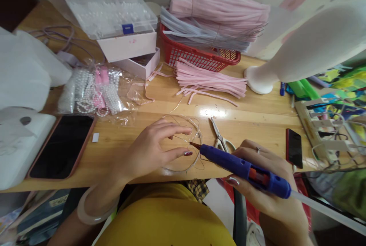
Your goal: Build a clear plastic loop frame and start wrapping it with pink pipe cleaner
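My right hand [265, 177] is wrapped round a blue hot glue gun [237, 162], with a long whitish glue stick [323, 208] coming out of its back end. The gun's dark nozzle points left, into the gap between the thumb and index finger of my left hand [160, 143]. Those two fingers are spread apart. Thin wire strands and a pale wire ring [197, 158] lie around and under the left fingertips; whether the hidden fingers touch them I cannot tell. Scissors [219, 135] with light handles lie just beyond the gun.
Pink pipe cleaners [211, 80] lie before a red basket [197, 57] of more bundles. Bagged bead strings [97, 90], a clear bead case [111, 17] and a phone [63, 147] are left. A white stand [259, 80], a second phone [294, 147] and a power strip [317, 128] are right.
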{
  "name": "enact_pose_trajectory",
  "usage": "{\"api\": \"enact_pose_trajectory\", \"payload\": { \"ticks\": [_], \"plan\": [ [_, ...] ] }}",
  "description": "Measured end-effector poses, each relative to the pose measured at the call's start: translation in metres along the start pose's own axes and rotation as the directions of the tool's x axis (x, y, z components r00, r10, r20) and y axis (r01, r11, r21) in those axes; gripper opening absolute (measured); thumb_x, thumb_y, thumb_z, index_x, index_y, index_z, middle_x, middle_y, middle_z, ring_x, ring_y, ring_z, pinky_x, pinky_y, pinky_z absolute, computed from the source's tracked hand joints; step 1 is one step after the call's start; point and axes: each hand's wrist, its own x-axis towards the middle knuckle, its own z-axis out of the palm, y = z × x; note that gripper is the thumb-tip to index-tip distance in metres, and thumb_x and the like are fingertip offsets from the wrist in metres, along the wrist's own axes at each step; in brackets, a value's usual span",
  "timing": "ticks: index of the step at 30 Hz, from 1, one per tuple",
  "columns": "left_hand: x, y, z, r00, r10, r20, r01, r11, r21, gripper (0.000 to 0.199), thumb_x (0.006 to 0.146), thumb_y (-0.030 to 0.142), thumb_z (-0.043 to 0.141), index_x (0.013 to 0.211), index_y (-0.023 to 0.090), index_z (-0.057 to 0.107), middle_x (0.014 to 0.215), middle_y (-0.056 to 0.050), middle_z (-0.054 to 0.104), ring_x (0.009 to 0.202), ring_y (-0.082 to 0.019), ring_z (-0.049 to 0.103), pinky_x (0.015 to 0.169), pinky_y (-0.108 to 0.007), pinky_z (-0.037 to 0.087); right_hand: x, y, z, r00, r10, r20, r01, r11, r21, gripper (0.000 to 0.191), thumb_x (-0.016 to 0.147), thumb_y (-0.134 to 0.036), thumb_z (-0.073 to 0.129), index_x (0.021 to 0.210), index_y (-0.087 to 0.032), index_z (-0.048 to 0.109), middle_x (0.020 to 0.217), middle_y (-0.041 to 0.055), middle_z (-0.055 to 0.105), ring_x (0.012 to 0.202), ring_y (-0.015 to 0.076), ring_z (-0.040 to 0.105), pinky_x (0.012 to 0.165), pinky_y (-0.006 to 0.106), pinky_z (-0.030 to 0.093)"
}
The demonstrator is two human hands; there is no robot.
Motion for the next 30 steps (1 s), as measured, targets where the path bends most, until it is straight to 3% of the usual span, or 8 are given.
{"api": "enact_pose_trajectory", "payload": {
  "ticks": [9,30],
  "plan": [
    [0.0000,0.0019,-0.0012,1.000,-0.012,0.006,0.012,1.000,0.011,0.034,0.081,0.035,0.074,0.113,0.023,0.070,0.108,-0.003,0.075,0.093,-0.015,0.065,0.091,-0.029,0.051,-0.0036,0.0001,0.0007,0.999,0.041,-0.011,-0.040,0.998,0.051,0.022,0.085,-0.039,0.068,0.077,-0.021,0.059,0.063,-0.0020,0.050,0.056,0.0135,0.048,0.048,0.028,0.035],
    [-0.0016,0.0027,-0.0004,1.000,-0.014,-0.001,0.014,0.999,0.039,0.034,0.080,0.035,0.075,0.112,0.024,0.070,0.107,-0.002,0.075,0.091,-0.015,0.065,0.092,-0.030,0.051,-0.0086,-0.0006,0.0003,0.998,0.046,-0.050,-0.046,0.999,-0.016,0.027,0.085,-0.042,0.069,0.072,-0.021,0.057,0.060,-0.0020,0.048,0.055,0.0143,0.046,0.049,0.028,0.033]
  ]
}}
